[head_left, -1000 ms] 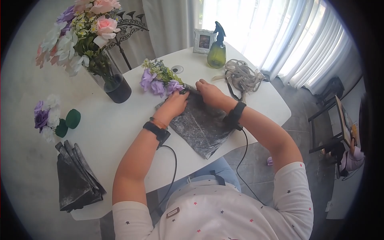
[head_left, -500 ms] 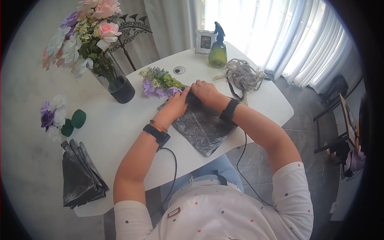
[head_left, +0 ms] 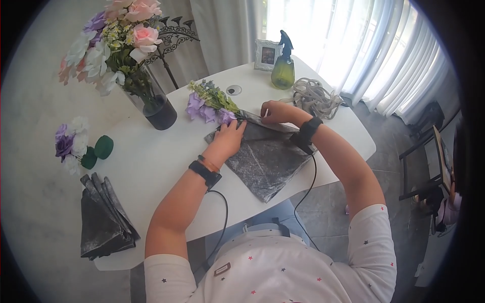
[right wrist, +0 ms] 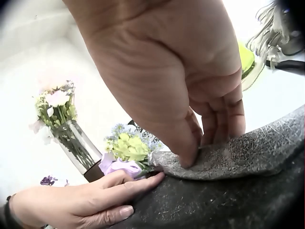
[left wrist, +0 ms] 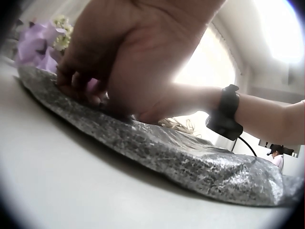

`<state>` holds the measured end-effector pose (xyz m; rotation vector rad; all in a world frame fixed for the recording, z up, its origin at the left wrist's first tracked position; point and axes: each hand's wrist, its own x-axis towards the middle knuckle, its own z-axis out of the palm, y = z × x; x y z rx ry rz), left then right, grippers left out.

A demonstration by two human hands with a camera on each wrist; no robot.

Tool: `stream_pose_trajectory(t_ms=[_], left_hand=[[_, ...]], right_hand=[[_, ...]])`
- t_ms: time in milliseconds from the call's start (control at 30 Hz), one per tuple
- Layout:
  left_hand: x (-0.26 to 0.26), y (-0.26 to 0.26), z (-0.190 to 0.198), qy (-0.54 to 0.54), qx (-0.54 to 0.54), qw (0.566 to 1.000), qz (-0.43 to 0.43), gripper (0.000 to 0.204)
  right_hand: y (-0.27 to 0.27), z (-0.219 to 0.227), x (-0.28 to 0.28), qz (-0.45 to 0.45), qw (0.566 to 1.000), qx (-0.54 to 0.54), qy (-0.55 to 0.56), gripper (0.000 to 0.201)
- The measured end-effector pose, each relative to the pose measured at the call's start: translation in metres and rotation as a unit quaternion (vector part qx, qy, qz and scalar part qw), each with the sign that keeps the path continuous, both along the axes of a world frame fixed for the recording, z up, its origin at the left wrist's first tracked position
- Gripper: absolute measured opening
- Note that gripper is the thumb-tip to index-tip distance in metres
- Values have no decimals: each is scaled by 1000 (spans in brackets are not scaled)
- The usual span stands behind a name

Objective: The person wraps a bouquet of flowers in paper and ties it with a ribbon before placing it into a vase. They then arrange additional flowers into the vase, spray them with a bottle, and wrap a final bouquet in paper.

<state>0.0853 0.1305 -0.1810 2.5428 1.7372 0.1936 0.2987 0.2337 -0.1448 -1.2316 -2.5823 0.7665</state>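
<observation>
A dark grey marbled sheet lies at the table's front edge, a folded strip along its far side. Purple flowers with green sprigs lie at its upper left corner. My left hand presses on the sheet beside the flowers; in the right wrist view this hand has its fingers extended over the dark surface. My right hand pinches the folded edge, thumb on the near side and fingers behind. The left wrist view shows the sheet's rounded edge under my left hand.
A tall vase of flowers stands at the left back. Loose flowers and folded dark sheets lie at the left. A green spray bottle, a picture frame and coiled ribbon are at the back right.
My right hand has moved rightward along the sheet's far edge, away from my left hand, and a folded strip shows between them. My left hand stays beside the flowers.
</observation>
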Motion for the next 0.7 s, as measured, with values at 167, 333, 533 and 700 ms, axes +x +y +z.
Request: stream_pose_trajectory(t_ms=[167,333,533,700], left_hand=[[0,2,2,-6,-10,1000,6,45],[-8,5,-1,-69,10,997,-26,40],[19,10,29,-173,106,979,2,13],[18,56,22,-32,100,993,-51,17]], right_hand=[[-14,-6,-15,44,987,139,-73,17],[-47,-17,-29,13,946,295,-132,17],[-74,-23,-48,-30,897,383,-217,18],[-70,-26,-43,-22,907,373,-194,17]])
